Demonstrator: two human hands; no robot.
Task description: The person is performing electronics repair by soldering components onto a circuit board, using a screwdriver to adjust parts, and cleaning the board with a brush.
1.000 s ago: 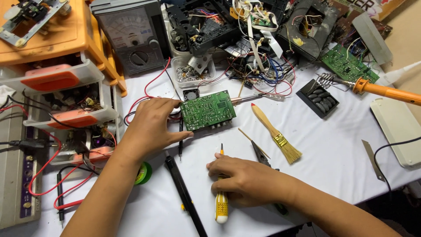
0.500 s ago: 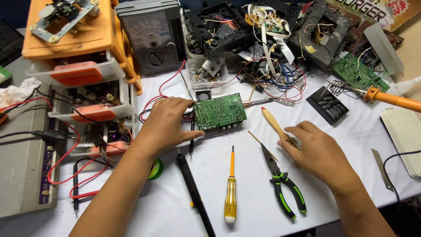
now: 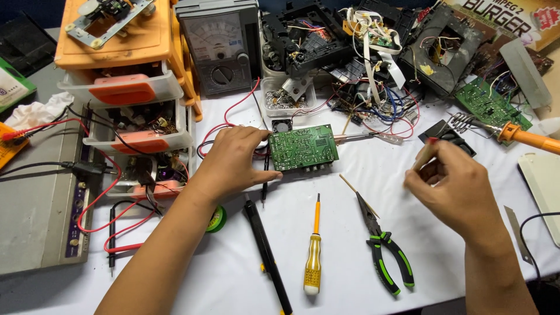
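At the centre of the frame, a person's left hand (image 3: pixel 233 160) rests its fingertips on the left edge of a green circuit board (image 3: pixel 303 147) lying on the white table (image 3: pixel 350 256), the grip loose and holding nothing. At right, the right hand (image 3: pixel 458 189) is raised, its grip closed on a thin wooden-handled tool (image 3: pixel 424 153). A yellow screwdriver (image 3: pixel 314 256) and green-handled pliers (image 3: pixel 385 248) lie between the arms.
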